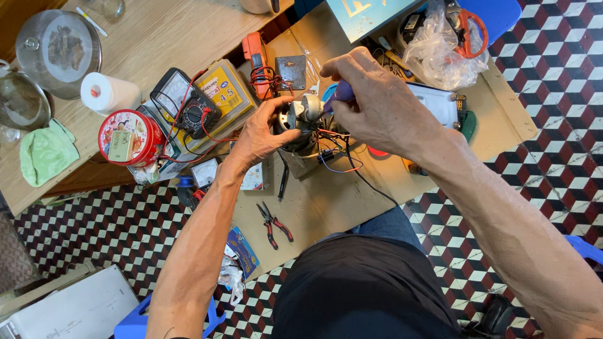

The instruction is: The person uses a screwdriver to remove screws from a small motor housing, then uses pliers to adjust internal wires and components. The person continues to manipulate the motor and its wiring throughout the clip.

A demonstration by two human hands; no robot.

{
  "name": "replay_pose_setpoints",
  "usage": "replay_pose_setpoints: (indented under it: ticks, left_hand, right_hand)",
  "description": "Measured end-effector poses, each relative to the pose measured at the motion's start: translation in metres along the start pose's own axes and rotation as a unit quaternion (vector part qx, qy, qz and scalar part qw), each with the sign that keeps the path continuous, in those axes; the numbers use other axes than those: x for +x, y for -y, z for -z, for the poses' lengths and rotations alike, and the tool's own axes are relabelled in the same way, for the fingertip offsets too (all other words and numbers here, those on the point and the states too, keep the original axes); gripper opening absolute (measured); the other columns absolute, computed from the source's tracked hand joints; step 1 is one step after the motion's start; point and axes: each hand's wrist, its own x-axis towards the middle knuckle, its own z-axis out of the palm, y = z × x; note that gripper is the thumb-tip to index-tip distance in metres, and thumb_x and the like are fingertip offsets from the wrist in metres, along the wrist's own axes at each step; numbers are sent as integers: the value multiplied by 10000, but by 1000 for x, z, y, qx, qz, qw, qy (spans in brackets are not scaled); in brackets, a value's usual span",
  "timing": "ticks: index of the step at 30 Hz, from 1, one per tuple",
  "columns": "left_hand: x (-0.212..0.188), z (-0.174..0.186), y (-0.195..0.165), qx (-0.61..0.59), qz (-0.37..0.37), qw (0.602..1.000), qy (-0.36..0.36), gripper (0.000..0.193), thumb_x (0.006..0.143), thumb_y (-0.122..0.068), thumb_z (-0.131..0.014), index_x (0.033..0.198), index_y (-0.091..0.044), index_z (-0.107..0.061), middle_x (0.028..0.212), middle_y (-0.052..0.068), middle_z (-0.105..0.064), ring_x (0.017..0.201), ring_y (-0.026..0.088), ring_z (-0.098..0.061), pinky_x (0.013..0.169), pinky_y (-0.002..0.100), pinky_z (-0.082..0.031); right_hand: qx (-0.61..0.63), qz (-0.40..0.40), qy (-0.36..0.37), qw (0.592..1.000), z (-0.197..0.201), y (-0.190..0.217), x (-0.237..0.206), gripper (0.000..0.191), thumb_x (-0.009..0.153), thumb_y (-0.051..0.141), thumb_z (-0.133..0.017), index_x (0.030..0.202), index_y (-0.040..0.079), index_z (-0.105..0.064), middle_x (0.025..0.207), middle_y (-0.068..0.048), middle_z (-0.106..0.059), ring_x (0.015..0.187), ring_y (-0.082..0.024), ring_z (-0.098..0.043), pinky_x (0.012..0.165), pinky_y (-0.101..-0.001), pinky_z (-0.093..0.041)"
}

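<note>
Centrally, just right of the analogue multimeter [188, 107], the small motor [300, 122] sits on the workboard [326, 207]. Left hand [260, 135] clasps its rigid, probably heavy body; right hand [377, 103] pinches a purple-handled screwdriver [339, 94]. Its trailing wires look fragile.

Round red tin [125, 137] w/ pictured lid + small pale label, left on the work board, just beside a white roll. Right of it, yellow flat pack [221, 88] w/ blue-and-white label, partly under a black analog meter [186, 100] w/ pale dial face. Small square white-faced gauge [205, 172] below that. Blue printed packet [242, 249] at board's near edge, by the pliers. Clear plastic bag [433, 50], crumpled, top right. Light-blue printed sheet [367, 16] at top edge.
</note>
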Motion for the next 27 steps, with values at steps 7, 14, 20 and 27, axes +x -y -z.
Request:
replay_pose_setpoints:
  ticks: [7,14,20,27]
  left_hand:
    - [0,3,0,-17,18,1000,14,697,796,-238,-842,1414,-114,-546,1312,98,-664,1221,206,-633,1040,336,-501]
    - [2,5,7,6,-17,1000,6,712,804,-254,-849,1429,-104,-544,1343,109,-640,1259,228,-618,1073,356,-490]
    - [-1,5,7,34,-42,999,3,700,811,-257,-839,1434,-104,-560,1354,117,-632,1275,251,-613,1077,367,-483]
    - [-2,5,5,32,-35,999,0,695,814,-262,-838,1431,-105,-559,1342,111,-636,1265,245,-621,1070,362,-492]
  right_hand:
    - [5,14,-8,1000,1,-3,2,374,982,154,-679,1307,12,-563,1094,-175,-618,934,-326,-681,814,-438,-547]
    - [-13,26,4,1000,6,-1,1,400,968,158,-677,1327,21,-565,1121,-186,-615,941,-320,-680,821,-438,-547]
    - [-98,-15,-1,995,-1,3,3,420,997,321,-756,1255,42,-577,1047,-155,-676,881,-341,-697,730,-449,-557]
    - [-45,80,-55,994,0,7,7,347,997,248,-713,1210,13,-571,1014,-192,-670,889,-344,-701,752,-431,-572]
